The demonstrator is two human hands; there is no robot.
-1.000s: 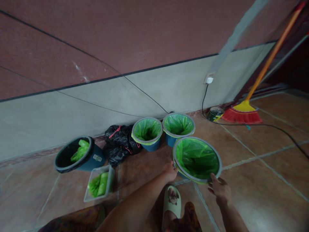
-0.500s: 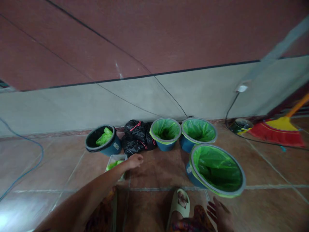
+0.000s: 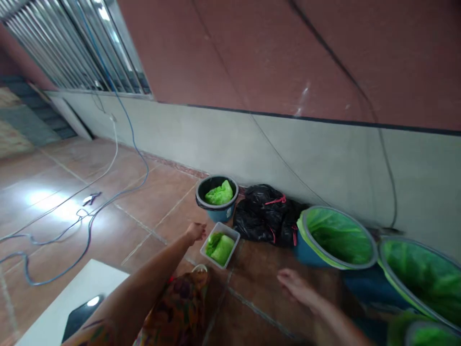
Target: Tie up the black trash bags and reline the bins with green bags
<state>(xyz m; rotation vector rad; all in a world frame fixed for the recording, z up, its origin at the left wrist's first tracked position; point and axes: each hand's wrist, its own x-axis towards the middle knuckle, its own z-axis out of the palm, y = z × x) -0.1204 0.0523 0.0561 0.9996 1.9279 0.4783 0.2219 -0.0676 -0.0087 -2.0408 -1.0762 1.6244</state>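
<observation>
My left hand [image 3: 196, 232] hovers just left of a clear plastic tub [image 3: 233, 253], its fingers loosely bent and apart, with nothing visible in them. Inside the tub lie folded light-green plastic bags [image 3: 220, 249]. Behind it stands a blue bucket [image 3: 219, 215] with a black liner, and a crumpled green bag [image 3: 219, 193] rests in its mouth. Over the tiles to the right is my right hand [image 3: 294, 285], smeared by motion. Near it are black garbage bags [image 3: 257, 218] with pink ties and a bucket lined in green [image 3: 340, 238].
Another green-lined bucket [image 3: 421, 276] stands at the right, with part of a further one at the bottom edge. Blue and white cables [image 3: 134, 191] loop across the tiled floor at left. A white board [image 3: 77, 298] with a dark device lies at lower left.
The view has swung left, showing the window grille, cables and white board. My left hand has moved from the tub's right side to its left. My right hand has come forward from the large bucket.
</observation>
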